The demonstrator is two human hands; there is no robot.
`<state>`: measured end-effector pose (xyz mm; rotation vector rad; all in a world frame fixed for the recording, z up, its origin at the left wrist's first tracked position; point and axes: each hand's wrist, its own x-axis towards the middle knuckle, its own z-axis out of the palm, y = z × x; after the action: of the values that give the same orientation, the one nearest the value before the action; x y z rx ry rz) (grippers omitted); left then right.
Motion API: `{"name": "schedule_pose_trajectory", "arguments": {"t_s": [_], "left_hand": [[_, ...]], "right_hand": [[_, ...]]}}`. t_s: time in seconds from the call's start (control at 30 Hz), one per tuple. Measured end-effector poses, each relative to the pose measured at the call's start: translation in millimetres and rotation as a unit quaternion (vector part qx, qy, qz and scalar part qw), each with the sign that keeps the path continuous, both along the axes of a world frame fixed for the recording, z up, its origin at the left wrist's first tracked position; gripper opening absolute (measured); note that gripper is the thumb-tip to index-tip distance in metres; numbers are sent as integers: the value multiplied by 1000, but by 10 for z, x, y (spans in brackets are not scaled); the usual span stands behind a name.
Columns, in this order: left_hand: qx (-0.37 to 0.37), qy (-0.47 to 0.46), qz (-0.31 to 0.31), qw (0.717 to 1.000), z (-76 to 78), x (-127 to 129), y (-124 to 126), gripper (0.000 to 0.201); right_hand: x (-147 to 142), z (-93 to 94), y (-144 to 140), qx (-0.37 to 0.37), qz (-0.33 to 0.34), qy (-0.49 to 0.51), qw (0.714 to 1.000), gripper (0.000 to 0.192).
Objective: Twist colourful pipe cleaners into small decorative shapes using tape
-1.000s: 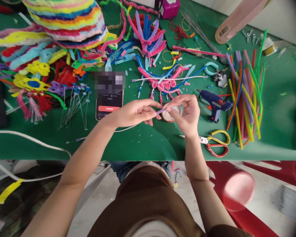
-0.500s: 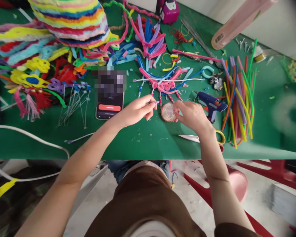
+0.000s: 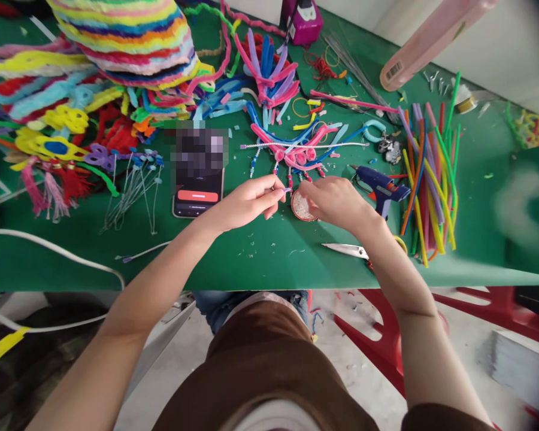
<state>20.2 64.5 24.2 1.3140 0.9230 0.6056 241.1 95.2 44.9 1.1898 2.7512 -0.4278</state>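
Note:
My left hand is closed in a pinch on a small purple piece, whose tip sticks out past the fingertips. My right hand is over a small round dish of tiny white beads, fingers bent together at its rim; whether anything is between them is hidden. Just beyond both hands lies a pink and blue pipe-cleaner piece with beaded strands hanging toward me. Across it rests a thin white beaded strip.
A phone lies left of my left hand. To the right are a blue glue gun, scissors partly under my forearm, and a bundle of pipe cleaners. A striped fuzzy piece and loose wires fill the left.
My right hand has moved left and now covers more of the bead dish. My left hand keeps its pinch on the purple piece. The whole view has shifted slightly.

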Motion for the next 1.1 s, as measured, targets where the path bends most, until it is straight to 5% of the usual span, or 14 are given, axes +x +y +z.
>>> {"name": "schedule_pose_trajectory", "arguments": {"t_s": [0.07,0.1,0.23,0.33,0.8,1.1], "left_hand": [[14,-17,1,1000,20,6,-5,20],[22,-29,4,999,33,9,-9,21],[46,-72,11,996,93,18,-44,28],[53,-87,4,995,125,20,-72,34],[49,-84,4,995,129,-8,-72,34],[43,-78,-7,996,179,5,-68,31]], "right_hand": [[2,-42,-44,-55,-63,172,982,17],[-18,-77,-83,-78,-101,283,951,19],[-255,-278,-273,-116,-238,606,750,45],[-468,-409,-348,-153,-265,666,680,56],[-588,-495,-369,-192,-242,701,643,59],[-574,-499,-381,-192,-246,698,644,58]]}}
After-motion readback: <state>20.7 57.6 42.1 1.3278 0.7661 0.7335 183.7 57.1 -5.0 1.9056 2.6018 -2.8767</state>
